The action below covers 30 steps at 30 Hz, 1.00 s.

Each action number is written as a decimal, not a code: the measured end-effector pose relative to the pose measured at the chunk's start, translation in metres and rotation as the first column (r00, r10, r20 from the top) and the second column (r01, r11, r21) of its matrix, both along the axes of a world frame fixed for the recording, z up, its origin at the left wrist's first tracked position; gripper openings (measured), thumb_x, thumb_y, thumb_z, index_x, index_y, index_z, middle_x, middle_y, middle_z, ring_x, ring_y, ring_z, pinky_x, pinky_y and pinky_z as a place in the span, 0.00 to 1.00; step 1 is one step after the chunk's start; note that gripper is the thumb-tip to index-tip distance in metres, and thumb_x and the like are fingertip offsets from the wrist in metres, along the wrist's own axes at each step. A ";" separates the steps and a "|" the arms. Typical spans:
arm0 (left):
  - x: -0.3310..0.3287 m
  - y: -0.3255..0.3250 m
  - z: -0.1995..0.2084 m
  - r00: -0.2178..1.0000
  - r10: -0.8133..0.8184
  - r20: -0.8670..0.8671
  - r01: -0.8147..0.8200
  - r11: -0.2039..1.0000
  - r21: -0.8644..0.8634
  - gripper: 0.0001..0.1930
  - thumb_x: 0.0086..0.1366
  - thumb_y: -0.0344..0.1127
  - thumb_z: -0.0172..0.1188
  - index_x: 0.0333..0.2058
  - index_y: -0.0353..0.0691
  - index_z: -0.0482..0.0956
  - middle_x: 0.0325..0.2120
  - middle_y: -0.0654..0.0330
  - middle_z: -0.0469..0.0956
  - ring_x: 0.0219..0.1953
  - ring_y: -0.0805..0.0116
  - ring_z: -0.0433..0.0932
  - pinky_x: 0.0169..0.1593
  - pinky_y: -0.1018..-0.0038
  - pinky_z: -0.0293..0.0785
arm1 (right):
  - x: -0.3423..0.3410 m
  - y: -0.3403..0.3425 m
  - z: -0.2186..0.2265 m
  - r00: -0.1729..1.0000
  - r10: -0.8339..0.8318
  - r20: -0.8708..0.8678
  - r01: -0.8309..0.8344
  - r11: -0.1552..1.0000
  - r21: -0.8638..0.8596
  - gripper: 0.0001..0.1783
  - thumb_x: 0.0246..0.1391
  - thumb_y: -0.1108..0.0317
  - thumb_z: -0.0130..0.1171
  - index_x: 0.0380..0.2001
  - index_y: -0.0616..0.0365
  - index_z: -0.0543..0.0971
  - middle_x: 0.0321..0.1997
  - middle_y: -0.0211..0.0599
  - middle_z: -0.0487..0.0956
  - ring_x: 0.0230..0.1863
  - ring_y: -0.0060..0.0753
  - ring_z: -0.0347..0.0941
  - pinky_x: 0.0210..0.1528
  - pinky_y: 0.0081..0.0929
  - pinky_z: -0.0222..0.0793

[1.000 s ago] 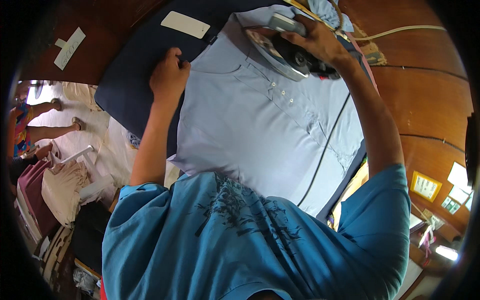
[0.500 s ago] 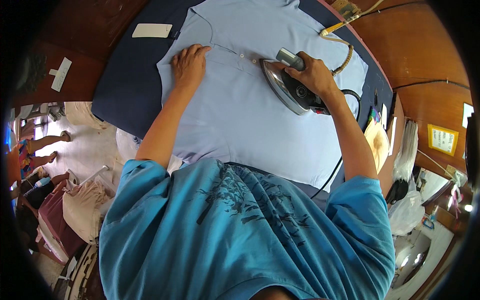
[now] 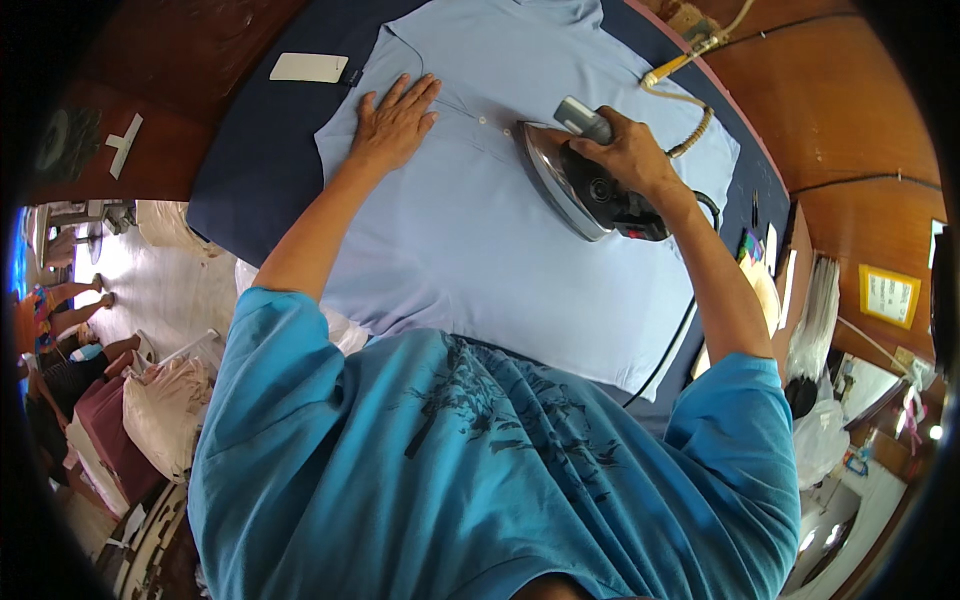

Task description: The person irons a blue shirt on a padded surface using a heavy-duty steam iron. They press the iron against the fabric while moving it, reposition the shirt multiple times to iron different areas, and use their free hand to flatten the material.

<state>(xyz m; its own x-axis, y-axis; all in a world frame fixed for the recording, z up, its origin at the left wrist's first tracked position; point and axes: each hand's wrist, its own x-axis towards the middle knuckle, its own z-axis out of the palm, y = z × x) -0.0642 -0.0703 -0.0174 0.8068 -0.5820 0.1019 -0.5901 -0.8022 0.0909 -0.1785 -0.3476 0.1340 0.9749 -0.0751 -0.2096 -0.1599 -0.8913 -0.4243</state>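
A light blue shirt (image 3: 440, 240) lies spread on the dark blue padded table (image 3: 262, 150), its collar end to the left and a short row of pale buttons near its middle. Flat on the shirt beside the button placket rests my left hand (image 3: 397, 125), fingers spread. My right hand (image 3: 630, 150) is wrapped round the handle of a black iron (image 3: 595, 190) with a shiny metal soleplate. The iron's tip points up and left, close to the buttons. A white tag (image 3: 308, 68) lies past the collar, joined to the shirt.
A coiled hose (image 3: 692, 135) and a black cord (image 3: 668, 355) run near the iron. Wooden panels (image 3: 820, 110) rise at the right. Cloth bundles (image 3: 168, 410) are piled at the lower left. Another person's legs (image 3: 75, 305) show at the far left.
My left hand has shifted slightly right and up along the placket, its fingers now more spread. The iron has turned a little and sits marginally lower, still in my right hand.
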 end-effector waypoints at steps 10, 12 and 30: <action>-0.024 0.006 0.007 0.996 0.090 0.028 -0.035 0.636 -0.771 0.15 0.57 0.31 0.51 0.44 0.41 0.75 0.44 0.60 0.75 0.45 0.60 0.73 0.51 0.66 0.63 | 0.117 0.042 0.017 0.864 0.504 0.002 -0.500 0.858 -0.119 0.35 0.49 0.37 0.52 0.43 0.61 0.75 0.28 0.53 0.79 0.27 0.41 0.78 0.36 0.31 0.73; -0.062 -0.018 0.015 0.997 -0.072 0.013 0.056 0.632 -0.773 0.13 0.55 0.31 0.53 0.41 0.41 0.75 0.41 0.61 0.75 0.44 0.61 0.73 0.51 0.63 0.63 | 0.148 0.047 -0.003 0.815 0.579 0.025 -0.572 0.811 -0.126 0.34 0.50 0.38 0.52 0.44 0.60 0.74 0.27 0.53 0.78 0.28 0.44 0.78 0.36 0.31 0.73; -0.118 -0.138 0.006 0.978 -0.208 -0.025 0.167 0.846 -0.507 0.05 0.57 0.36 0.54 0.32 0.47 0.75 0.34 0.67 0.73 0.43 0.69 0.69 0.53 0.65 0.57 | 0.141 0.018 -0.008 0.688 0.720 -0.089 -0.723 0.672 -0.160 0.28 0.48 0.46 0.57 0.43 0.59 0.74 0.25 0.51 0.78 0.27 0.47 0.77 0.34 0.35 0.72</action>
